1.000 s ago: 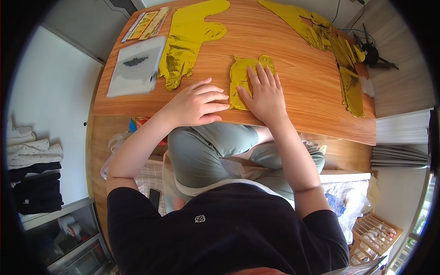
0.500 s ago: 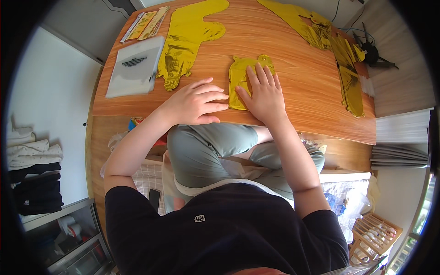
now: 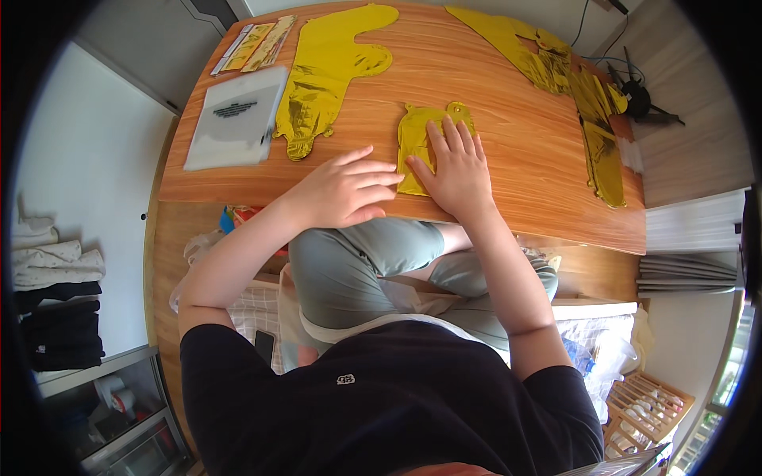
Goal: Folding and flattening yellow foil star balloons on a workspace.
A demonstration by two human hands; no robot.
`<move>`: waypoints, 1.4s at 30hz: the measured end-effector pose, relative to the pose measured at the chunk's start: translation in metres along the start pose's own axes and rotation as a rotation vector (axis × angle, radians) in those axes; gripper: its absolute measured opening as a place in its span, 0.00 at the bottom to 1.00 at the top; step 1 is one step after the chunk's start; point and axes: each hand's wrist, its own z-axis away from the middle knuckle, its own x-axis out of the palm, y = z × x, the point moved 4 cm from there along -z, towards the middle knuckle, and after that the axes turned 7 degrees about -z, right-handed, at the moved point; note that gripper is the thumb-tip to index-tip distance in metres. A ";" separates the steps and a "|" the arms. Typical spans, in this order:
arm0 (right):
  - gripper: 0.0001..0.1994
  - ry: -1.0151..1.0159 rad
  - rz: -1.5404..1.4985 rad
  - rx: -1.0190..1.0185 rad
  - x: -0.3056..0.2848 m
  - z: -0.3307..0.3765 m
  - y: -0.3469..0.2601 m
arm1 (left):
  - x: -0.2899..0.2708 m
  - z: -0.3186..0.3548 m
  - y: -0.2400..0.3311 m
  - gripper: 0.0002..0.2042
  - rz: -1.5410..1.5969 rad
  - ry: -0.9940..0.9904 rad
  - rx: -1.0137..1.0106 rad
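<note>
A folded gold foil balloon point(image 3: 413, 143) lies flat near the front edge of the wooden table point(image 3: 508, 174). My right hand point(image 3: 460, 170) rests palm down on its right side, fingers stretched out. At the balloon's left edge is my left hand point(image 3: 349, 189), its fingers apart and the tips by the lower left side; I cannot tell whether they touch it. Unfolded and uninflated, another gold foil balloon point(image 3: 329, 63) spreads out at the back left. A third gold foil balloon point(image 3: 599, 127) stretches along the right side of the table.
Clear plastic sleeves point(image 3: 236, 131) are stacked at the table's left, below several flat printed packets point(image 3: 254, 47). A black router-like device point(image 3: 637, 97) with cables stands at the right edge. Below the table are a phone point(image 3: 264, 344) and a wooden rack point(image 3: 647, 404).
My left hand has shifted slightly toward the right and nearer to me, its fingertips now at the folded balloon's edge. My right hand stays flat on the balloon. The view has moved slightly.
</note>
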 end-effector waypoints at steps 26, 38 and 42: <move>0.28 0.081 -1.344 0.194 -0.034 0.017 0.044 | 0.009 -0.053 0.020 0.27 0.070 0.030 -0.281; 0.23 0.121 -0.294 -0.299 -0.060 0.103 0.031 | 0.057 -0.090 -0.015 0.42 -0.026 -0.228 -0.316; 0.18 0.196 -0.306 -0.364 -0.052 0.117 0.034 | 0.054 -0.085 -0.004 0.44 0.004 -0.259 -0.265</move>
